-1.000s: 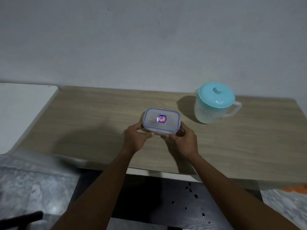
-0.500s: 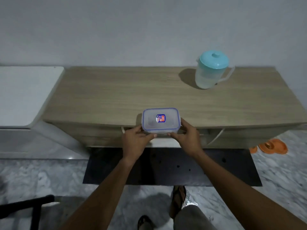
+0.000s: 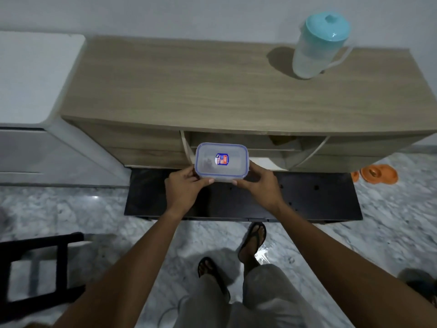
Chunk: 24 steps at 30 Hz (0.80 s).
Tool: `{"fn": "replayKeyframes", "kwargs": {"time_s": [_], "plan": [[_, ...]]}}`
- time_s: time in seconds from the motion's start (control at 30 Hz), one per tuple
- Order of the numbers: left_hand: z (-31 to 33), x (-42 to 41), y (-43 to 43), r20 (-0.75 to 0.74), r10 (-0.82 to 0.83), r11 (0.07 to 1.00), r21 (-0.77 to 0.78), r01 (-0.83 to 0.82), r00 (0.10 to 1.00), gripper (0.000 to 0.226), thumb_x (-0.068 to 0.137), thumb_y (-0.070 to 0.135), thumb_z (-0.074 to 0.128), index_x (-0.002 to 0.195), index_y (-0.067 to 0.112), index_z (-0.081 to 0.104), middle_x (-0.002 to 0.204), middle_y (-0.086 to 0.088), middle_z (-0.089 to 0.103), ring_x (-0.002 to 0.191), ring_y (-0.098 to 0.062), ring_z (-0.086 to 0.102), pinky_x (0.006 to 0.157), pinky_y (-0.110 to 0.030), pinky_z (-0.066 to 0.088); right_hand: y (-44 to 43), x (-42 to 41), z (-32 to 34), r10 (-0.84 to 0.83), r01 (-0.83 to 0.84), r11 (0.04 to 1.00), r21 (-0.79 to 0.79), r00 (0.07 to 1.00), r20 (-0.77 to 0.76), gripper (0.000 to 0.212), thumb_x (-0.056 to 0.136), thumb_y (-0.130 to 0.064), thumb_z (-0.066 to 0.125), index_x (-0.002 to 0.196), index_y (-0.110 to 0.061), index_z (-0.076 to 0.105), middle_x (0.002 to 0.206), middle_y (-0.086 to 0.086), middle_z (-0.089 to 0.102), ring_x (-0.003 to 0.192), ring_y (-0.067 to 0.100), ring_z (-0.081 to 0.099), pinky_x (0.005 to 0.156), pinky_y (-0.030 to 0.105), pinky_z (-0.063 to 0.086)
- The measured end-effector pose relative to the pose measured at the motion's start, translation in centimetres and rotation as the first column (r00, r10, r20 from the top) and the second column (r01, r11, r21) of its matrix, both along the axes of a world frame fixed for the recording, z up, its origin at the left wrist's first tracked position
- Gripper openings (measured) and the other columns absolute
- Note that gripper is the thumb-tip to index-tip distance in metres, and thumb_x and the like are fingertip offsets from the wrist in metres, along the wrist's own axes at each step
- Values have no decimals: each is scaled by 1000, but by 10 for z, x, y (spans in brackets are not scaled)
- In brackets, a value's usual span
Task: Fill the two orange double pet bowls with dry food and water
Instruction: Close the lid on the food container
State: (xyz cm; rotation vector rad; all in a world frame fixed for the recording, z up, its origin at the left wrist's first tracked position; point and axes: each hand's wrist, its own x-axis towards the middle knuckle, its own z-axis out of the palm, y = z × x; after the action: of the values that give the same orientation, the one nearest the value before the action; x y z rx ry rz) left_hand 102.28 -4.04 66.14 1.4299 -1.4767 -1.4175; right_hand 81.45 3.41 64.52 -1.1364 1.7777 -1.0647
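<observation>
Both hands, left (image 3: pixel 183 188) and right (image 3: pixel 257 185), clamped our lidded tub (image 3: pixel 221 162) before the cabinet (image 3: pixel 212 91), bowls (image 3: pixel 378 174) far right on the floor, so we needed it level walking over.

Ahead of you stands a wood-grain counter (image 3: pixel 212 91) against a pale wall (image 3: pixel 189 13), with open shelf compartments (image 3: pixel 236 140) on its front face. To your left, a white cabinet (image 3: pixel 30 74) sits just beside the counter. A black mat (image 3: pixel 307 197) lies on the marbled floor (image 3: pixel 59 209) at the counter's foot. At your lower left you see part of a black chair frame (image 3: pixel 40 268), and your sandalled feet (image 3: pixel 253 240) stand on the floor
</observation>
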Motion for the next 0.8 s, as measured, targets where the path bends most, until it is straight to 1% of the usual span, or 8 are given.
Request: {"fn": "replayKeyframes", "kwargs": {"time_s": [0.1, 0.2, 0.37, 0.47, 0.57, 0.67, 0.73, 0.8], "plan": [[-13, -1, -6, 8, 1, 999, 42, -1, 1000, 49, 70, 6, 85, 116, 14, 72, 97, 4, 77, 95, -8, 72, 85, -21, 56, -7, 0, -17, -7, 6, 999, 43, 1000, 20, 59, 74, -33, 88, 130, -31, 69, 118, -17, 74, 117, 2, 65, 104, 36, 53], [-33, -13, -20, 16, 28, 997, 65, -29, 999, 45, 73, 4, 83, 114, 18, 72, 98, 7, 75, 97, -4, 71, 87, -21, 55, -27, -5, -39, -43, 38, 997, 70, 997, 67, 57, 74, -18, 89, 125, -34, 70, 111, -22, 75, 108, -5, 67, 100, 30, 54], [-94, -43, -62, 20, 89, 995, 53, -90, 996, 38, 75, 7, 82, 108, 24, 73, 92, 14, 74, 94, 2, 69, 84, -17, 54, -83, -29, -107, -97, 84, 990, 114, 989, 108, 57, 70, -19, 90, 119, -41, 72, 104, -4, 79, 93, 10, 72, 95, 42, 57], [-139, -59, -93, -4, 99, 995, -11, -99, 995, 38, 78, 7, 80, 109, 26, 71, 95, 13, 75, 95, 0, 69, 84, -17, 54, -119, -48, -151, -106, 97, 989, 108, 991, 81, 61, 70, -27, 91, 128, -24, 70, 121, 0, 74, 98, 19, 70, 89, 40, 56], [-171, -72, -116, -17, 85, 993, -81, -87, 996, 34, 81, 6, 77, 113, 16, 70, 105, 2, 75, 100, -8, 69, 85, -21, 54, -146, -62, -178, -105, 97, 990, 101, 991, 77, 58, 72, -28, 91, 123, -9, 71, 118, 3, 74, 103, 17, 70, 84, 31, 57], [-192, -84, -132, 32, 109, 986, -133, -104, 994, 15, 80, 7, 78, 84, 17, 67, 81, 2, 71, 76, 1, 64, 71, -21, 49, -163, -68, -190, -130, 119, 988, 93, 984, 119, 27, 74, -17, 90, 87, -8, 69, 88, 1, 69, 88, 13, 64, 71, 13, 48], [-199, -89, -141, 87, 147, 978, -164, -132, 985, 40, 78, 11, 79, 61, 18, 44, 56, 7, 50, 51, 3, 45, 55, -21, 38, -172, -72, -196, -114, 110, 993, 47, 990, 89, 31, 75, -13, 89, 73, -18, 58, 78, 1, 60, 80, 15, 60, 69, 14, 46], [-199, -94, -145, 105, 185, 974, -153, -168, 977, 53, 78, 13, 80, 58, 16, 31, 52, 4, 36, 44, -2, 33, 47, -17, 29, -178, -72, -199, -108, 106, 994, 25, 990, 91, 35, 77, -15, 88, 71, -23, 55, 77, 4, 59, 78, 17, 59, 71, 23, 48]]}}
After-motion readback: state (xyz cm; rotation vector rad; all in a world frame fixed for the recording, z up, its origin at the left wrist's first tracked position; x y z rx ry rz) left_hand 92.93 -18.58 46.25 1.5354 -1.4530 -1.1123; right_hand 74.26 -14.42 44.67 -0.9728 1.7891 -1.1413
